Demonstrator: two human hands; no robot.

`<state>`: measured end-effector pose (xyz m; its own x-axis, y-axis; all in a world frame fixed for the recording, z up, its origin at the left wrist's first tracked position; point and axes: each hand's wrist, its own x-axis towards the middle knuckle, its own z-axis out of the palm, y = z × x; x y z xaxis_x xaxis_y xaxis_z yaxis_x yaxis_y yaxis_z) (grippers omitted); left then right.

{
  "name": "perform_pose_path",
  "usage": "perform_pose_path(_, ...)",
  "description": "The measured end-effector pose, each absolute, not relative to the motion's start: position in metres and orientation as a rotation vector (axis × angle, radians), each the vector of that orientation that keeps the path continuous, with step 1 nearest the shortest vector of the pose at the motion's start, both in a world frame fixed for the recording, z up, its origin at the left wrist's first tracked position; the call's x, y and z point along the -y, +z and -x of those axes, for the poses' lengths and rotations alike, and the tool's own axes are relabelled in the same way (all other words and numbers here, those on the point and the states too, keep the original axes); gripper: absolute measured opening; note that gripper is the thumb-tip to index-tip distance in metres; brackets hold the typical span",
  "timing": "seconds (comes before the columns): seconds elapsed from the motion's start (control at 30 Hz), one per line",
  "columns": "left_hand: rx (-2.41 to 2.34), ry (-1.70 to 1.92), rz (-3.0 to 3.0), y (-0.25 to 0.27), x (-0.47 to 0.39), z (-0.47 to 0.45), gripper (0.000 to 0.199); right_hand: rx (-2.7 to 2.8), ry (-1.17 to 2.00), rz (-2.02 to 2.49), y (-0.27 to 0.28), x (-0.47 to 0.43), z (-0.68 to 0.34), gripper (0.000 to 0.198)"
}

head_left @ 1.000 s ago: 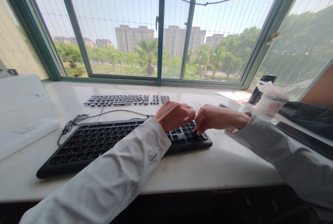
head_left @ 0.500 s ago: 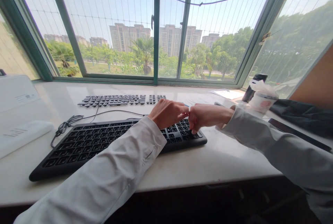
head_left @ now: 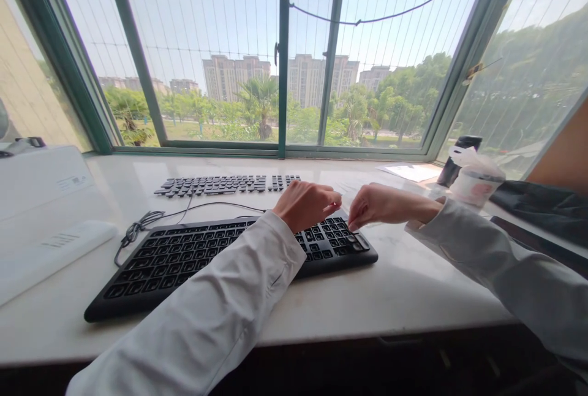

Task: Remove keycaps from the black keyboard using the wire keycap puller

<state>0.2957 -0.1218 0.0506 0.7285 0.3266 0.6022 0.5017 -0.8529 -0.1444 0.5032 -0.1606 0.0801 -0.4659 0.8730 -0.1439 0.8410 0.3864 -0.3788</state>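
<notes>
Hovering over the right part of a black keyboard (head_left: 197, 249), the person's left hand (head_left: 307, 206) has its fingers bent in toward the thumb; whether that grip holds anything cannot be told. The right hand (head_left: 383, 205) comes in from the other side, just apart from the left, its fingertips brought together low over the number pad. Whether the right grip is closed on a small key cannot be told either.

The keyboard lies on a pale tabletop (head_left: 413, 298), turned slightly, its near left corner closest to the edge. Most of its visible key positions look like bare sockets. Behind it, loose black keycaps (head_left: 215, 185) are laid out in rows like a keyboard's layout. A bundled cable (head_left: 138, 224) lies by its far left corner.

At the left stands a white box (head_left: 37, 181). To the right, near the window (head_left: 283, 77), are paper (head_left: 408, 172), a black cylinder (head_left: 459, 160) and a pale cup (head_left: 478, 187).
</notes>
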Motion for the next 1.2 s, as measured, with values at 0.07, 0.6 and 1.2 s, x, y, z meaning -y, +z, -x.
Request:
perform_pose_path(0.07,0.672,-0.836,2.621,0.051,0.121,-0.295,0.018,2.591,0.504,1.579,0.080,0.163,-0.503,0.029)
perform_pose_path(0.6,1.518,-0.419,2.357,0.053,0.100,-0.276,0.021,2.371,0.074,1.571,0.068,0.096,-0.502,0.024)
perform_pose_path(1.2,1.584,-0.409,2.325,0.050,0.103,-0.280,0.022,2.523,-0.524,1.660,0.024,-0.039,-0.458,0.026)
